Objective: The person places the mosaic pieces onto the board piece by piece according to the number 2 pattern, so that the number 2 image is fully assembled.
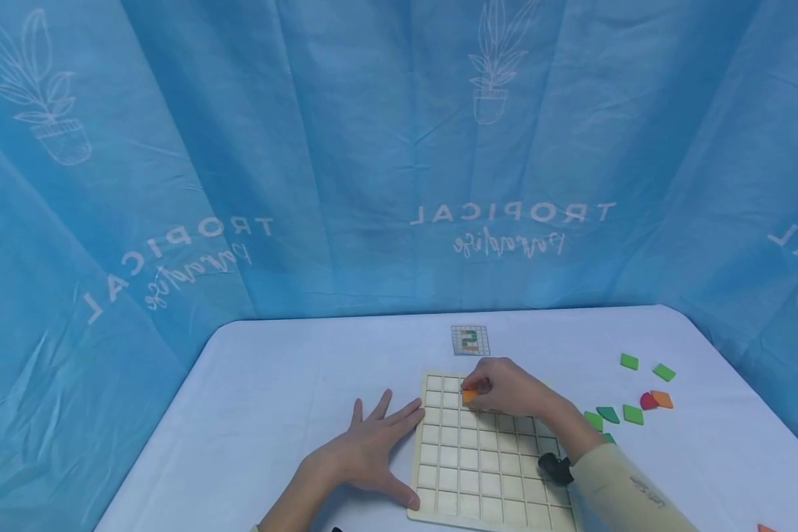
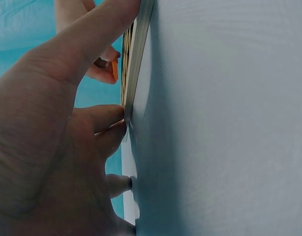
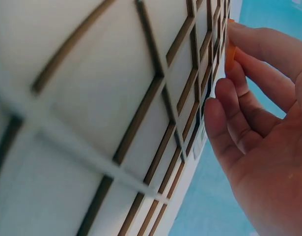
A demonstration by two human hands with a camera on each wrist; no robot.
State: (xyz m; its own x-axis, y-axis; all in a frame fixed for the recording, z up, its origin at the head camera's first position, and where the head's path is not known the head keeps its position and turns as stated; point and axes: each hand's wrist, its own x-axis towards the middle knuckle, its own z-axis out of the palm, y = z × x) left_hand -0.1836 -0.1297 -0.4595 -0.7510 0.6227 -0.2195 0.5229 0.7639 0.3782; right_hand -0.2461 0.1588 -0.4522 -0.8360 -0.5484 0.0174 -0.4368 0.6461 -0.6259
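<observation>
My right hand (image 1: 510, 391) pinches a small orange tile (image 1: 469, 397) between thumb and fingers, over the upper part of a pale wooden grid board (image 1: 468, 482). In the right wrist view the orange tile (image 3: 231, 55) stands on edge close to the board's ridges, the other fingers loosely bent below it. My left hand (image 1: 372, 452) lies with fingers spread along the board's left edge, thumb at the lower corner. The left wrist view shows the thumb and fingertips against the board's side (image 2: 137, 59). The right forearm hides part of the board's right side.
A small card (image 1: 470, 340) with a gridded colour pattern lies beyond the board. To the right are scattered green tiles (image 1: 629, 361), a dark green curved piece (image 1: 608, 414), a red piece (image 1: 648, 401) and an orange tile (image 1: 663, 399). A blue curtain (image 1: 372, 162) hangs behind the white table (image 1: 273, 391).
</observation>
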